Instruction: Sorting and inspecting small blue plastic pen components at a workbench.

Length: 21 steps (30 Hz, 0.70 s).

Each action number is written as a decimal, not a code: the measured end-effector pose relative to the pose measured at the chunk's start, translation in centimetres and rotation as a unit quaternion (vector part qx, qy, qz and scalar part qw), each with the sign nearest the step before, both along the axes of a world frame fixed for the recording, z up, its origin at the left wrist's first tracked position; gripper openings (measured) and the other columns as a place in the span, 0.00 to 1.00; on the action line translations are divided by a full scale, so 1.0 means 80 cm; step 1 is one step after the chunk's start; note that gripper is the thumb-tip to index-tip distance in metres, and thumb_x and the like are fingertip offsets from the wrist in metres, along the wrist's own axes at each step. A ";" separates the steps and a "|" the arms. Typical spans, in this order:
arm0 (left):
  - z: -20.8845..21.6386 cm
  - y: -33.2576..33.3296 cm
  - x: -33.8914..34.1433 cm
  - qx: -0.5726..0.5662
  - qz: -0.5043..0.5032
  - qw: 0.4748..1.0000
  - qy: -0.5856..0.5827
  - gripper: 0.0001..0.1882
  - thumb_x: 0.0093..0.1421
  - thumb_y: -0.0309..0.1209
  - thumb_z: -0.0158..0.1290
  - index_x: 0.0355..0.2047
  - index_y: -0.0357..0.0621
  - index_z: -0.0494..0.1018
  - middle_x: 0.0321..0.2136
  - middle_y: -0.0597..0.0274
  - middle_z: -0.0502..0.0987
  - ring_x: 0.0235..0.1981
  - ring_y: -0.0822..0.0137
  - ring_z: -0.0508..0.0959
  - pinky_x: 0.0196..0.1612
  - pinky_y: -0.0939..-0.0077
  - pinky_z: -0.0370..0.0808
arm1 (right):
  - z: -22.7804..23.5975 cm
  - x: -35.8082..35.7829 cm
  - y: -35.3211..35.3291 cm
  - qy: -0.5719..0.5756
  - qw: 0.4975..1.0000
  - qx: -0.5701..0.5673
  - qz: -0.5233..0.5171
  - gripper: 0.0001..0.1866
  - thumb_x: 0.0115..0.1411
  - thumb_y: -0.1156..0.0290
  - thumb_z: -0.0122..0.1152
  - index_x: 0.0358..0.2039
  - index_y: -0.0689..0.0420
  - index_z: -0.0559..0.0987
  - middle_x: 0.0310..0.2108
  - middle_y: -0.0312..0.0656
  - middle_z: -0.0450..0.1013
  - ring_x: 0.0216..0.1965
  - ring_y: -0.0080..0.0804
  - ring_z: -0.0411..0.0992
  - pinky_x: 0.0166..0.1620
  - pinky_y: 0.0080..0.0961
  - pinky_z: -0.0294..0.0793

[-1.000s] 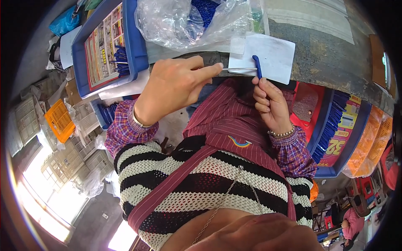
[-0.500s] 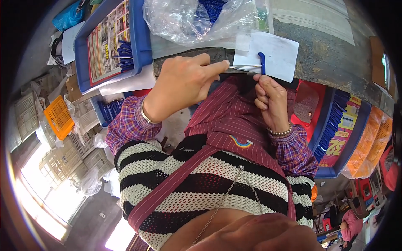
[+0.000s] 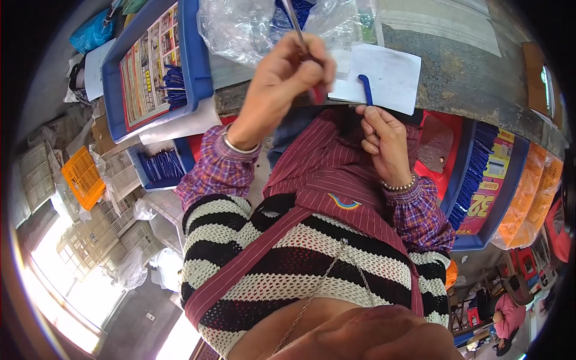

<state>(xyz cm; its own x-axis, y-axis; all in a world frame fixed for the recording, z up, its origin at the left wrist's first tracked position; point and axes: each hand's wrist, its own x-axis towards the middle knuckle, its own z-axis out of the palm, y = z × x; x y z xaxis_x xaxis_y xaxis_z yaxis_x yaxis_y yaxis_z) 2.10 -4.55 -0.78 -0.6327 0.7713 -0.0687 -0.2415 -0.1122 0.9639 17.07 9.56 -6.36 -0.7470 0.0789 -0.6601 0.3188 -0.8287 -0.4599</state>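
Pointing lengthwise forward, blue rod (image 3: 366, 90) clamped in right fingers (image 3: 378, 120), metal tool (image 3: 294, 18) in left fingers (image 3: 310, 72)

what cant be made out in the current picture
Head view, metal tool in the left hand: far end cut off by the upper edge.
Head view, red part under the left hand: blurred.
Head view, blue bent piece: lower end hidden by the right hand.
Head view, clear bag: cut off by the upper edge.
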 end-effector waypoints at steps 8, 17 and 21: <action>-0.022 0.024 0.005 -0.136 -0.099 0.945 0.279 0.08 0.56 0.15 0.46 0.35 0.35 0.69 0.34 0.62 0.72 0.37 0.73 0.72 0.41 0.83 0.68 | 0.000 0.000 0.000 -0.010 1.000 0.003 -0.001 0.10 0.60 0.70 0.54 0.36 0.65 0.75 0.19 0.28 0.62 0.14 0.08 0.50 0.15 0.09 0.47; 0.016 0.047 0.011 0.144 -0.064 0.925 0.346 0.09 0.58 0.18 0.41 0.39 0.37 0.63 0.32 0.45 0.73 0.35 0.51 0.76 0.46 0.51 0.72 | -0.002 -0.001 0.002 -0.018 1.000 0.003 0.004 0.10 0.60 0.69 0.54 0.36 0.63 0.76 0.18 0.28 0.63 0.14 0.08 0.51 0.15 0.09 0.47; -0.012 0.047 0.025 -0.018 -0.071 0.917 0.391 0.07 0.54 0.18 0.48 0.34 0.37 0.66 0.28 0.52 0.72 0.28 0.62 0.75 0.34 0.71 0.72 | -0.002 0.000 0.000 -0.012 1.000 -0.006 0.005 0.09 0.60 0.69 0.54 0.34 0.61 0.76 0.18 0.28 0.63 0.13 0.08 0.51 0.14 0.09 0.46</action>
<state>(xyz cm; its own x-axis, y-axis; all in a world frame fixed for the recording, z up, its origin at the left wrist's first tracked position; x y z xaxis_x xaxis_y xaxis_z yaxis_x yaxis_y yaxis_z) 4.07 -0.80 -1.72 -0.3920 0.8562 0.3364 0.5162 -0.0980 0.8508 17.10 9.54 -6.54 -0.7310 0.0636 -0.6794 0.3380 -0.8312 -0.4415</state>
